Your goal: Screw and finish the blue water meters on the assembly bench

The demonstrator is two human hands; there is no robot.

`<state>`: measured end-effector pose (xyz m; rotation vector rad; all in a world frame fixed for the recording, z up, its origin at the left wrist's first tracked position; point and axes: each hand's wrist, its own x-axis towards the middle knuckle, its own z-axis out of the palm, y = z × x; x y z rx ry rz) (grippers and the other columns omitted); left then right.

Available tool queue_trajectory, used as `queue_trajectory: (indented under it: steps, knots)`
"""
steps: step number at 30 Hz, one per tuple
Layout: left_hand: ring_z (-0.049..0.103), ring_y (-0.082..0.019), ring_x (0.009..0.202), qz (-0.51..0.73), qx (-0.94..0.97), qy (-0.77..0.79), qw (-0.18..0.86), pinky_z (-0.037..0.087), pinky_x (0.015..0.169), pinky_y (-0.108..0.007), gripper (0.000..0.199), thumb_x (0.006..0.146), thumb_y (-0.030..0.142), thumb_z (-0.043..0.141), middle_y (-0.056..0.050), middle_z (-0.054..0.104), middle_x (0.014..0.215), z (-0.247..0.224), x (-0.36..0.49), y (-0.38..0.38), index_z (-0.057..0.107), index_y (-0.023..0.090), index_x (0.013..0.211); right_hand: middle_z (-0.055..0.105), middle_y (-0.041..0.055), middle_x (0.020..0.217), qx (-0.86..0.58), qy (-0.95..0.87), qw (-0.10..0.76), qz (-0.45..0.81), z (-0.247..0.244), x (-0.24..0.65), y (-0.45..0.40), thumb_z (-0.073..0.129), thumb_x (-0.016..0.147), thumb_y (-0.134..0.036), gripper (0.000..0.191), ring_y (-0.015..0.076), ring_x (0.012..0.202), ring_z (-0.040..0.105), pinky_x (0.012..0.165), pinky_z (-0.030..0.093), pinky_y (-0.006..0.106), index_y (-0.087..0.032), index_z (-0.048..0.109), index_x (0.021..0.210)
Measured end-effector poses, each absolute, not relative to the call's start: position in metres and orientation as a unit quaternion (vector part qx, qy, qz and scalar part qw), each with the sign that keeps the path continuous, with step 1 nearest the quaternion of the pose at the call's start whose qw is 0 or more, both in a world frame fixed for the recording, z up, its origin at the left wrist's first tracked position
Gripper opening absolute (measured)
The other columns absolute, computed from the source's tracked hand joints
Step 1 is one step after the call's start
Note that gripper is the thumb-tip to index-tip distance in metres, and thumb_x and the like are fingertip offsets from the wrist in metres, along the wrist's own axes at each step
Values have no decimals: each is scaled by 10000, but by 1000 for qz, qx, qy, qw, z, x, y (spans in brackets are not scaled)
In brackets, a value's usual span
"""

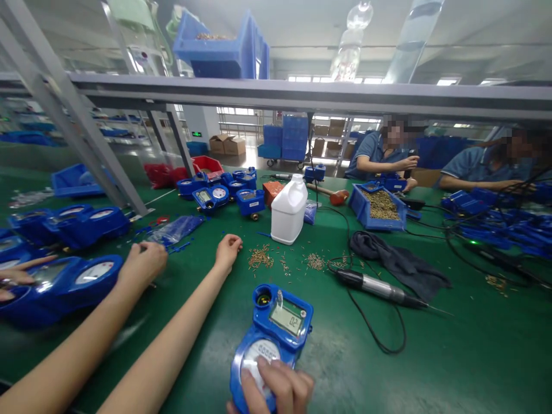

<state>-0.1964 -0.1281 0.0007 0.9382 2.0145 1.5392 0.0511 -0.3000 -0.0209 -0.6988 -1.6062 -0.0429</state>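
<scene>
My right hand [280, 386] grips a blue water meter [297, 345] by its round dial end, fingers over the dial face. The meter has a lit display reading about 0.2 and an open round socket at its far left corner. My left hand [228, 252] is over the green table, fingers curled together; whatever is between them, if anything, is hidden. Just right of it lies a pile of small brass-coloured screws [260, 258], with a second pile of small screws [316, 262] farther right.
A co-worker's hand [146, 263] reaches among blue meters [90, 282] at left. A white jug [288, 211] stands mid-table. An electric screwdriver [379, 288], dark cloth [394, 261], cables and a blue screw bin [379, 208] are right. A shelf [302, 95] crosses overhead.
</scene>
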Motion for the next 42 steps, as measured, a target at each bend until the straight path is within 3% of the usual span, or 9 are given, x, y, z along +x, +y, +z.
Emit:
queue_trajectory:
  steps: [8, 12, 15, 16, 20, 25, 30, 35, 42]
  knots:
    - [569, -110, 728, 620, 360, 641, 274, 476, 690, -240, 298, 784, 365, 672, 10, 602, 807, 40, -141, -261, 580, 173, 993, 503, 110, 1212, -276, -778, 549, 131, 26, 80, -317, 455, 885, -238, 302, 281, 1075, 476, 844, 408, 418, -210, 563, 1166]
    - [576, -127, 744, 621, 340, 636, 306, 476, 691, -227, 312, 753, 423, 684, 1, 617, 784, 49, -94, -307, 586, 189, 934, 449, 88, 1300, -262, -788, 522, 193, 65, 133, -260, 596, 837, -237, 454, 245, 1208, 412, 1007, 358, 419, -235, 457, 1269]
    - [592, -143, 805, 621, 325, 647, 301, 481, 719, -228, 323, 759, 450, 670, -12, 641, 848, 44, -68, -318, 587, 200, 946, 311, 55, 1468, -235, -760, 334, 506, 77, 142, -191, 644, 815, -442, 611, 233, 1379, 214, 1137, 144, 465, -281, 391, 1347]
    - [593, -144, 813, 620, 322, 653, 292, 478, 717, -224, 321, 764, 456, 663, -11, 645, 864, 42, -62, -319, 585, 205, 949, 323, 74, 1474, -212, -756, 272, 556, 75, 138, -171, 683, 750, -532, 731, 252, 1376, 243, 1124, 193, 470, -267, 387, 1364]
    - [588, -141, 800, 618, 325, 668, 258, 471, 704, -224, 302, 793, 464, 630, -5, 648, 882, 37, -49, -321, 576, 218, 958, 607, 127, 1199, -160, -714, 129, 670, 44, 103, -124, 460, 735, -779, 795, 249, 1140, 556, 991, 414, 436, -173, 545, 1242]
    - [589, -139, 793, 619, 347, 666, 229, 473, 716, -233, 267, 821, 446, 603, -2, 640, 888, 37, -44, -321, 572, 221, 963, 688, 116, 873, -135, -656, 48, 741, 17, 72, -121, 362, 736, -826, 797, 230, 848, 659, 881, 495, 445, -117, 655, 954]
    - [604, -135, 783, 631, 358, 660, 196, 490, 711, -236, 241, 847, 414, 572, -10, 637, 897, 39, -39, -318, 557, 214, 981, 645, 135, 1102, -106, -618, 110, 771, 28, 84, -138, 545, 741, -726, 729, 242, 1007, 626, 972, 443, 440, -139, 576, 1173]
    - [620, -140, 807, 629, 392, 654, 152, 496, 757, -258, 217, 848, 386, 568, -8, 636, 900, 40, -51, -304, 576, 210, 975, 381, 85, 1444, -124, -594, 281, 743, 28, 116, -181, 776, 585, -612, 1036, 253, 1295, 423, 1095, 325, 391, -290, 267, 1428]
    - [618, -153, 784, 588, 427, 684, 60, 488, 737, -286, 217, 868, 394, 535, -9, 635, 859, 46, -78, -283, 587, 202, 956, 270, 66, 1460, -259, -602, 399, 641, 17, 123, -225, 895, 516, -325, 1110, 297, 1333, 332, 1041, 382, 448, -379, 251, 1418]
